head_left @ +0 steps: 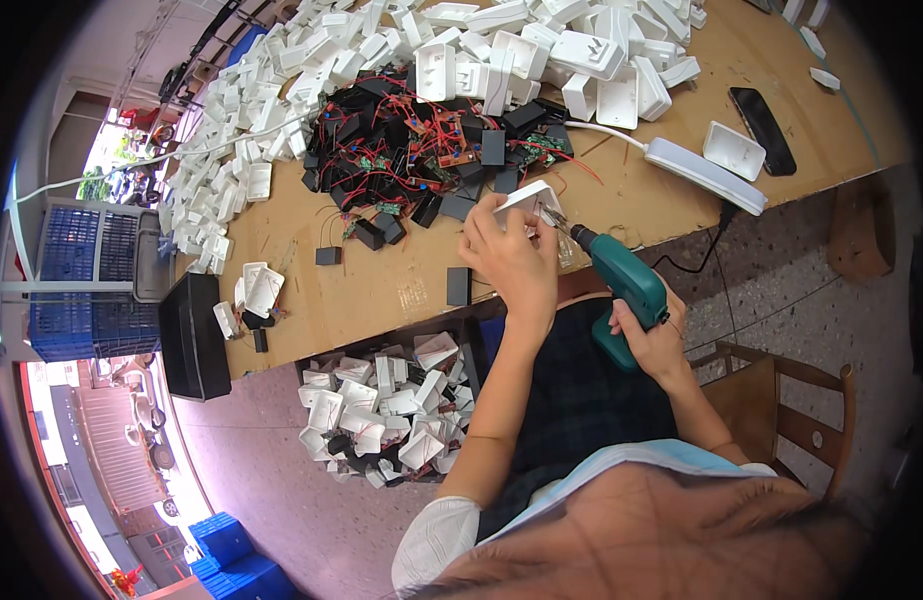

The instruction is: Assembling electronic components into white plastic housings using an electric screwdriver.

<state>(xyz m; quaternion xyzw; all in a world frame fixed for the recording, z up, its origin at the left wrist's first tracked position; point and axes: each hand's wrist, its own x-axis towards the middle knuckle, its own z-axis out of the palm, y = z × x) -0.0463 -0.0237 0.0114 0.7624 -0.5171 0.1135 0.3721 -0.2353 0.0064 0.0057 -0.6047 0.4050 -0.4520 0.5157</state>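
Observation:
My left hand (514, 256) is closed around a white plastic casing (531, 197) above the table's front edge. In my right hand (654, 340) is a green cordless screwdriver (625, 272), its tip pointing into the casing from the right. What the tip touches inside the casing is too small to make out. Beyond my left hand lies a heap of black boxes, red wires and small circuit boards (452, 140). A single black box (459, 286) rests on the table just left of my left wrist.
White casings (312, 60) are piled along the table's far side. A white power strip (704, 174), a phone (763, 130) and an open casing (734, 150) lie at the right. A black bin (194, 338) stands at the left corner. Below the edge is a crate of casings (387, 405); a wooden chair (817, 425) stands right.

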